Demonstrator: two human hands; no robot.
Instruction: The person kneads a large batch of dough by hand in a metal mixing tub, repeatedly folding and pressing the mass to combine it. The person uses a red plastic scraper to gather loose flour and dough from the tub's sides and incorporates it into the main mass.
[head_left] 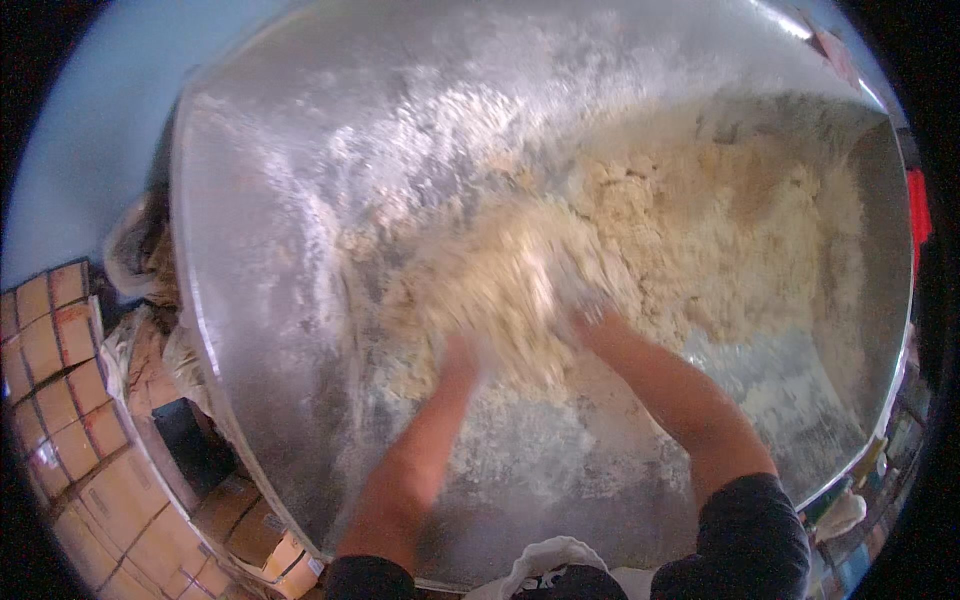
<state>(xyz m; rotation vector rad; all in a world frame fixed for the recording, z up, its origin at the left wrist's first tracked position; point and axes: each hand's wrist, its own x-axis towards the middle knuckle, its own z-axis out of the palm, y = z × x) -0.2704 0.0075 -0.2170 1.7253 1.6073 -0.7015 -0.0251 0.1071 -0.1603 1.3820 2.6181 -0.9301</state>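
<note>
Both my arms reach down into a pale yellow, crumbly dough-like mixture (500,270) in a large metal trough (250,330). My left hand (463,352) is at the near left side of the heap, its fingers sunk in the mixture and smeared by motion. To the right, my right hand (592,312) presses into the same heap, blurred too, with its fingers hidden. A larger mass of mixture (740,220) lies along the right side of the trough, rough and lumpy on top. Floury residue clings to the trough's far wall.
Stacked cardboard boxes (70,370) stand left of the trough, beside crumpled sacking (140,350) and a dark flat object (195,445). A blue wall (120,130) rises at the far left. Something red (918,220) shows past the right rim.
</note>
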